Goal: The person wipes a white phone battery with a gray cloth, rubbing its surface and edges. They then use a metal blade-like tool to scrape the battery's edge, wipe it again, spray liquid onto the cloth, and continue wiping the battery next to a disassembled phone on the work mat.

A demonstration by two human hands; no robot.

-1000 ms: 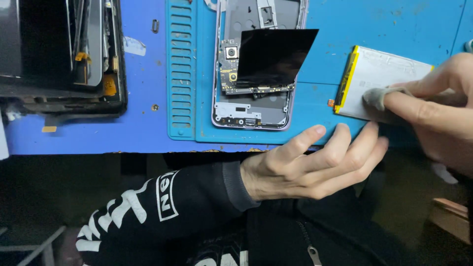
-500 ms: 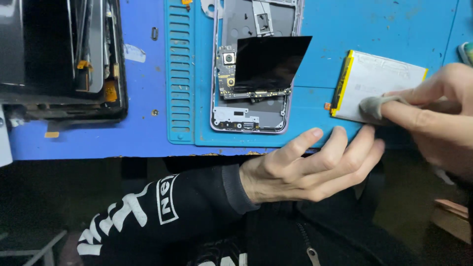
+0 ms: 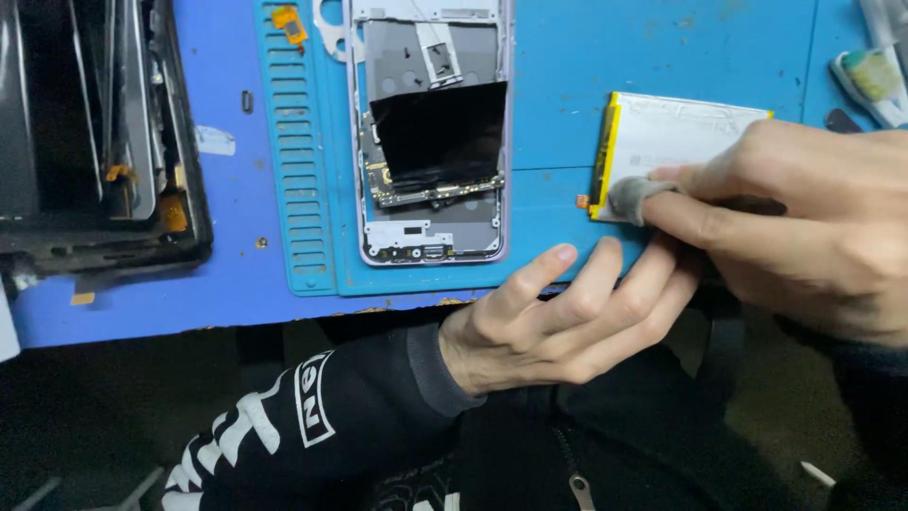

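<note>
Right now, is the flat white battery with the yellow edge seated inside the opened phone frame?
No, the flat white battery lies on the blue mat, right of the opened phone frame.

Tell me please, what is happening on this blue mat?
A person presses a finger of the right hand, covered with a grey cot, on the corner of a flat white battery lying on the blue mat. The left hand rests at the mat's near edge. An opened phone lies beside, untouched.
</note>
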